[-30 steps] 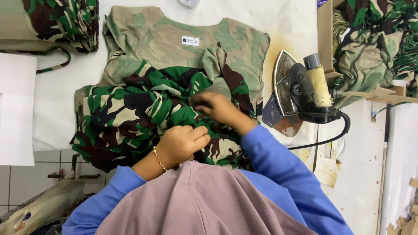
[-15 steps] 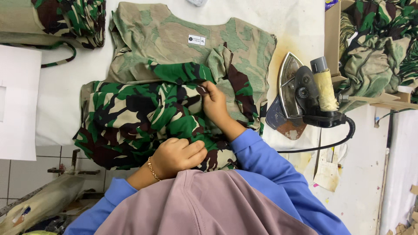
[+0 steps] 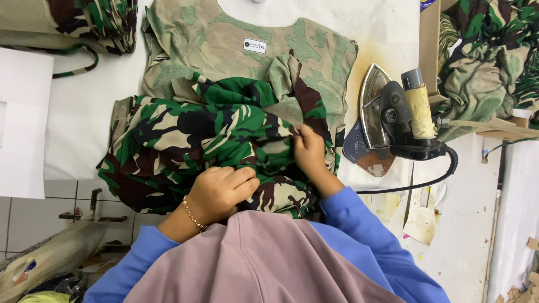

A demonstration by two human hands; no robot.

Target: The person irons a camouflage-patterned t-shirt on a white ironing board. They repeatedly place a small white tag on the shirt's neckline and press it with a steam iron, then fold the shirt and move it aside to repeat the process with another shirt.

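Note:
A camouflage shirt (image 3: pixel 185 134) in green, black and tan lies bunched on the white ironing table (image 3: pixel 90 112), part of it turned inside out and pale (image 3: pixel 224 62). My left hand (image 3: pixel 222 191), with a gold bracelet at the wrist, is closed on a fold of the fabric near my body. My right hand (image 3: pixel 309 148) pinches the cloth at the shirt's right side, fingers curled into a crease. Blue sleeves and a mauve head covering fill the bottom of the view.
An electric iron (image 3: pixel 393 120) stands on its rest at the right, its black cord looping toward me. More camouflage garments lie piled at the top left (image 3: pixel 84 19) and in a box at the top right (image 3: pixel 488 50). A white sheet (image 3: pixel 19 123) lies at the left.
My right hand slid from the shirt's middle to its right side. My left hand moved a little nearer my body, still holding fabric. The shirt has spread out flatter.

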